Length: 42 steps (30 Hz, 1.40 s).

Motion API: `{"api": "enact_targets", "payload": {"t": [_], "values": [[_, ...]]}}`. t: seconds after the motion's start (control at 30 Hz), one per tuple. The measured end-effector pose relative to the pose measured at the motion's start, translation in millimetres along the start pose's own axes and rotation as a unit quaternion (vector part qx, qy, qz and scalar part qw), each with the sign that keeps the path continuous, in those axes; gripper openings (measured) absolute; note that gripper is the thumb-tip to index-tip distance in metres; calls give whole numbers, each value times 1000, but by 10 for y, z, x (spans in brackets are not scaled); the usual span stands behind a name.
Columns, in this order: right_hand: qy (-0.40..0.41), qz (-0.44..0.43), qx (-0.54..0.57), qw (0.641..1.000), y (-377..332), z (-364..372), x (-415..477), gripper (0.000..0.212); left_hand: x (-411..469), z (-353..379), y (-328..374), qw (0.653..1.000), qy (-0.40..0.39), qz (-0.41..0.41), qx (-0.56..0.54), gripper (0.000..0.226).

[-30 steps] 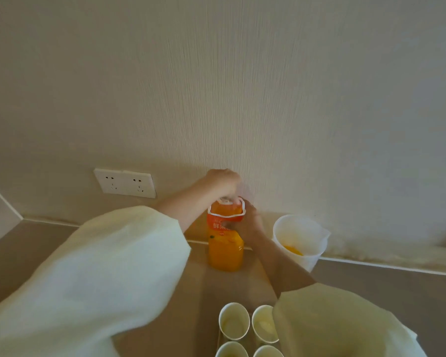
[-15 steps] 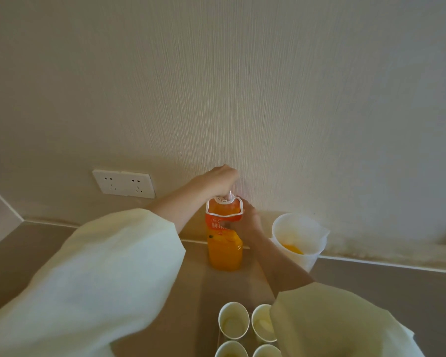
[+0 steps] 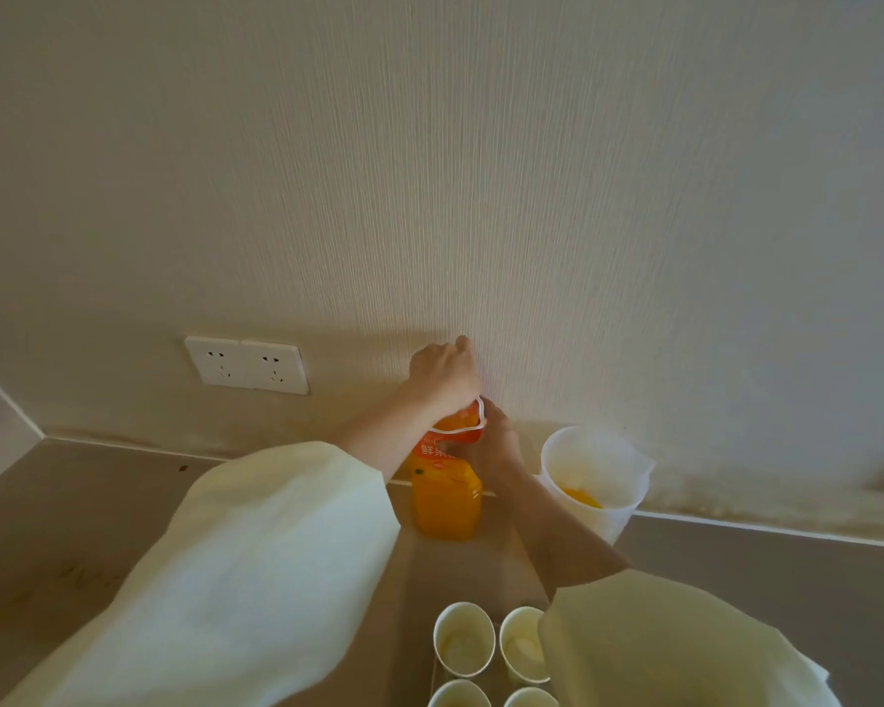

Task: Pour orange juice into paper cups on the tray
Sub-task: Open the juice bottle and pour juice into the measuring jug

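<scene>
An orange juice bottle (image 3: 446,497) with an orange and white label stands on the counter against the wall. My left hand (image 3: 442,372) is closed over its top, hiding the cap. My right hand (image 3: 491,443) wraps around the bottle's upper body from the right. Several white paper cups (image 3: 464,639) stand close together at the bottom edge, partly hidden by my right sleeve. The tray under them is barely visible.
A translucent plastic jug (image 3: 594,479) with a little orange juice at its bottom stands just right of the bottle. A white double wall socket (image 3: 246,365) sits on the wall to the left. The grey-brown counter (image 3: 98,507) extends left and right.
My left hand has closed lower over the bottle's top, which is now hidden. The bottle and my right hand stay in the same spot.
</scene>
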State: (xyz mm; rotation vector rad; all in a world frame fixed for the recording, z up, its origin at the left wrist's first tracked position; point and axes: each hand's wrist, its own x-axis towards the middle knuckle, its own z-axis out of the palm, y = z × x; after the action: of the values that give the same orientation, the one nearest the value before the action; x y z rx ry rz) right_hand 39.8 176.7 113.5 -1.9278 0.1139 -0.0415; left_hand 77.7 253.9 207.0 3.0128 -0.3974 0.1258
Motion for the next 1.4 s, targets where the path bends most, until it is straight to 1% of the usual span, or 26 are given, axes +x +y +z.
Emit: {"api": "enact_targets", "payload": {"t": [0.07, 0.13, 0.2, 0.23, 0.27, 0.33, 0.37, 0.4, 0.43, 0.47, 0.5, 0.57, 0.63, 0.67, 0.7, 0.83, 0.93, 1.03, 1.1, 1.13, 1.2, 1.23, 1.3, 1.33, 1.4], "values": [[1, -7, -10, 1000, 9, -1, -13, 63, -2, 23, 10, 999, 23, -28, -2, 22], [5, -20, -18, 1000, 16, -5, -33, 61, 9, 44, -11, 997, 31, -70, -20, 18], [3, -28, -31, 999, 18, -6, -41, 61, 31, 48, -64, 994, 12, -99, -52, 16], [2, -29, -34, 999, 20, -5, -39, 63, 40, 38, -90, 993, -1, -97, -64, 19], [1, -28, -35, 999, 22, -7, -34, 64, 55, 29, -119, 994, -17, -83, -64, 26], [2, -23, -32, 999, 25, -12, -17, 66, 48, -31, -147, 998, -54, -26, -12, 37], [4, -25, -36, 999, 30, -14, -5, 65, 40, -72, -162, 997, -74, 8, 24, 36], [6, -31, -44, 999, 34, -13, 4, 65, 44, -109, -183, 994, -89, 40, 40, 29], [8, -37, -53, 998, 33, -9, 5, 66, 60, -134, -215, 991, -105, 67, 44, 20], [11, -42, -58, 997, 29, -8, 3, 67, 75, -162, -249, 989, -115, 86, 37, 15], [12, -44, -58, 997, 26, -6, 2, 68, 90, -185, -285, 987, -121, 102, 31, 18], [12, -44, -56, 997, 36, -1, 1, 68, 100, -235, -330, 983, -132, 125, 27, 18], [12, -44, -52, 998, 48, 4, 3, 67, 106, -257, -342, 981, -137, 133, 37, 8], [13, -44, -48, 998, 51, 6, 7, 67, 97, -268, -333, 982, -136, 127, 39, 8], [13, -42, -46, 998, 53, 7, 12, 67, 87, -274, -320, 983, -133, 119, 39, 17], [12, -40, -48, 998, 64, 9, 27, 69, 16, -225, -255, 991, -107, 85, 11, 34], [13, -40, -53, 998, 83, 14, 47, 68, 4, -178, -243, 991, -88, 82, 59, 32], [14, -41, -58, 997, 85, 14, 51, 69, 38, -194, -260, 992, -82, 75, 63, 39], [16, -43, -63, 997, 104, 14, 60, 70, 75, -197, -249, 990, -113, 69, 51, 29], [16, -43, -63, 997, 111, 19, 62, 69, 73, -202, -232, 987, -135, 75, 35, 29], [16, -44, -63, 997, 114, 23, 62, 69, 70, -185, -226, 981, -178, 79, -3, 48], [15, -45, -63, 997, 113, 23, 64, 69, 67, -178, -231, 981, -178, 76, -13, 49], [14, -42, -67, 997, 119, 30, 62, 68, 51, -173, -239, 989, -134, 66, -12, 37], [12, -40, -66, 997, 131, 37, 67, 69, 46, -164, -251, 992, -115, 59, -10, 37], [19, -35, -65, 997, 147, 55, 79, 72, 23, -153, -267, 991, -121, 58, -1, 48]]}}
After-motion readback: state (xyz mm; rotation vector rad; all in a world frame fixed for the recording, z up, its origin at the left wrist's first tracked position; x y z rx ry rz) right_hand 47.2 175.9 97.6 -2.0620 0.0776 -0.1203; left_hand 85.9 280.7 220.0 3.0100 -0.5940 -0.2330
